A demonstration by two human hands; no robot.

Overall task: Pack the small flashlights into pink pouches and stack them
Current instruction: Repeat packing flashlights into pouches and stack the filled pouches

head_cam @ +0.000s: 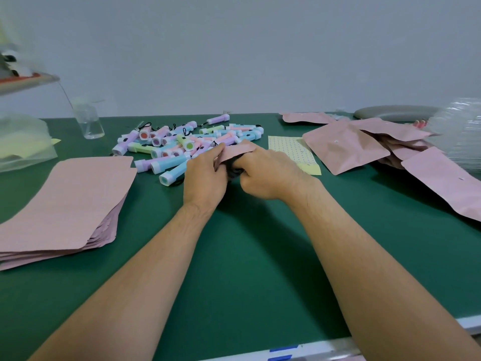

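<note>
Both my hands meet at the table's middle on one pink pouch. My left hand pinches its left edge. My right hand grips its right side, fingers curled around the mouth. Something dark shows between my hands at the pouch opening; what it is I cannot tell. Right behind my hands lies a heap of small pastel flashlights in blue, pink, purple and green, several with black cords. A flat stack of pink pouches lies at the left. Loose pink pouches are scattered at the right.
A yellow dotted sheet lies right of my hands. A clear cup stands at the back left beside a plastic bag. Crumpled clear plastic and a grey oval object sit at the back right. The green table's white edge runs near me.
</note>
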